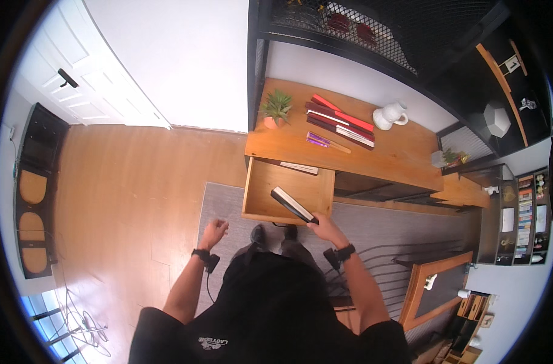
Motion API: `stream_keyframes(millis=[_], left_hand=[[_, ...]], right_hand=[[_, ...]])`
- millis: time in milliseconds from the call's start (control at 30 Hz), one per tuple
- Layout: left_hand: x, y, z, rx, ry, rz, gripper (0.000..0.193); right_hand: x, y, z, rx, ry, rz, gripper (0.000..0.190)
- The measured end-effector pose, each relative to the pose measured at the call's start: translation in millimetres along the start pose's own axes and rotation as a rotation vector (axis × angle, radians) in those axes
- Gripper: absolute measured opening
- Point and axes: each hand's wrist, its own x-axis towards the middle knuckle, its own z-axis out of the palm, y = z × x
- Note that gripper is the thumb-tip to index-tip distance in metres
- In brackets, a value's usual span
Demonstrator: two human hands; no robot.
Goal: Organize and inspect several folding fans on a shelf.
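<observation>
My right hand [327, 229] grips one end of a black folding fan [292, 203] with a pale edge, folded shut. The fan slants over the front of a pulled-out wooden drawer [260, 186]. Inside that drawer, near the back, lies another folded fan [299, 167], light-coloured with a dark end. Left of the drawer, my left hand [216, 232] hangs with loosely bent fingers and holds nothing. On the wooden cabinet top [399, 154] lie several folded fans: a red one [326, 103], dark red ones with white [349, 132], and a purple one with wooden sticks [319, 139].
A potted plant [276, 107] stands at the cabinet's left end, a white jug [390, 116] behind the fans. Black mesh shelving [331, 38] rises above. Behind me to the right is a wood-framed table [410, 295]. A grey rug [226, 200] lies underfoot.
</observation>
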Motion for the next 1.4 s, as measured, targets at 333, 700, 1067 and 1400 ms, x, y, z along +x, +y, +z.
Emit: stream_keyframes(millis=[333,700,1067,1400], left_hand=[[-181,-200,40,-0.648,0.290,-0.913,0.028],[-273,-107,153,-0.617,0.500,-0.757,0.033],[-305,-15,191,-0.537,0.593,-0.765,0.036],[-325,-28,207,-0.293,0.477,-0.791,0.038]], right_hand=[[151,16,13,-0.599,0.008,-0.110,0.039],[238,57,46,-0.589,0.085,-0.297,0.048],[296,128,85,-0.503,-0.381,0.006,0.036],[337,126,85,-0.482,-0.109,-0.131,0.041]])
